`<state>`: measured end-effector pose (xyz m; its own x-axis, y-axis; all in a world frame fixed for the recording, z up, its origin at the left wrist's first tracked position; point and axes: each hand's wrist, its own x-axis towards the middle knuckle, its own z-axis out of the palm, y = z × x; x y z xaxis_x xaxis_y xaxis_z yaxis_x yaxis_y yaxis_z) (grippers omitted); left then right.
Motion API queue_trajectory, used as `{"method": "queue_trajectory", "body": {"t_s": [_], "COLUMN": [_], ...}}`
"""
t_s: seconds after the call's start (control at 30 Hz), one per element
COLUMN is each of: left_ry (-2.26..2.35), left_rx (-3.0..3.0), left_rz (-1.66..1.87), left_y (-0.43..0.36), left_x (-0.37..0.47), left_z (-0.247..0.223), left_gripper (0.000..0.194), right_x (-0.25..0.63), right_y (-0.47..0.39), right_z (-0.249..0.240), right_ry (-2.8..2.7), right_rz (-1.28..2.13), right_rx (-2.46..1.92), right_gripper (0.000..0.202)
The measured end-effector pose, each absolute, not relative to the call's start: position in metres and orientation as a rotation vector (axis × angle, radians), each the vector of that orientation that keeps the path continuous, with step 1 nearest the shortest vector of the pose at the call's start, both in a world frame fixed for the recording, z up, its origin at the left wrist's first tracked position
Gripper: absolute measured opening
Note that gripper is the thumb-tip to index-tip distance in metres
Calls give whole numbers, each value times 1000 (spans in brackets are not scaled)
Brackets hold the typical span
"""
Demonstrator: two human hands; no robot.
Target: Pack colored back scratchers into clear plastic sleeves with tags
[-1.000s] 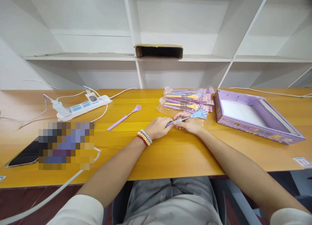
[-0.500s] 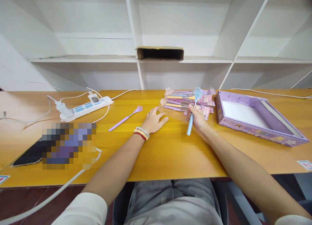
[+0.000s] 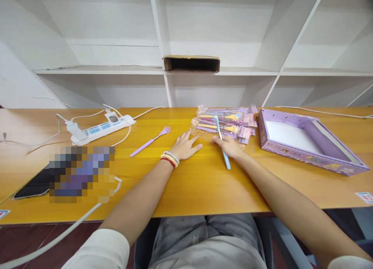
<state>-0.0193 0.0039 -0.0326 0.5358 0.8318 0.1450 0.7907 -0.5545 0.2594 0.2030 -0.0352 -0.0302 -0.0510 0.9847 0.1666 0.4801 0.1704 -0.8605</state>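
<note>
My right hand [image 3: 229, 145] is closed around a light-blue back scratcher [image 3: 225, 156], whose clawed head points away from me and is turned edge-on. Flat on the table, fingers spread, lies my left hand [image 3: 185, 145], with nothing in it. To its left rests a purple back scratcher [image 3: 150, 141] with a metal neck. Beyond both hands is a pile of back scratchers in clear plastic wrappers [image 3: 230, 123], with yellow and purple ones showing through; my right hand partly covers its near edge.
A purple open box [image 3: 305, 160] stands at the right. On the left are a white power strip [image 3: 103, 130] with cables, a dark phone-like device [image 3: 33, 183] and a pixelated patch. A cardboard box [image 3: 191, 65] sits on the white shelf [image 3: 247, 71] behind the table.
My right hand has shifted slightly left and rotated the light-blue back scratcher, so its head now leans left and its claws face sideways. My left hand stays nearly in place.
</note>
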Motion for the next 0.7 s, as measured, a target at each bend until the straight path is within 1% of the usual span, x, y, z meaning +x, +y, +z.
{"method": "queue_trajectory", "body": {"t_s": [0.13,0.3,0.47,0.7], "left_ry": [1446,1514,1568,1668], "left_rx": [2582,2540,2514,2487], "left_rz": [387,392,387,365], "left_y": [5,6,6,7], "left_x": [-19,-19,-19,-18], "left_z": [-34,-35,-34,-33], "left_gripper": [68,67,70,73], "right_x": [201,203,206,206], "right_y": [-36,-32,-33,-37], "right_z": [-31,-37,-37,-30], "right_ry": [-1619,-1625,-1688,-1814], "right_rz": [818,860,914,899], "right_rx": [-1477,-1421,-1343,-1406], "right_gripper": [37,32,36,40]}}
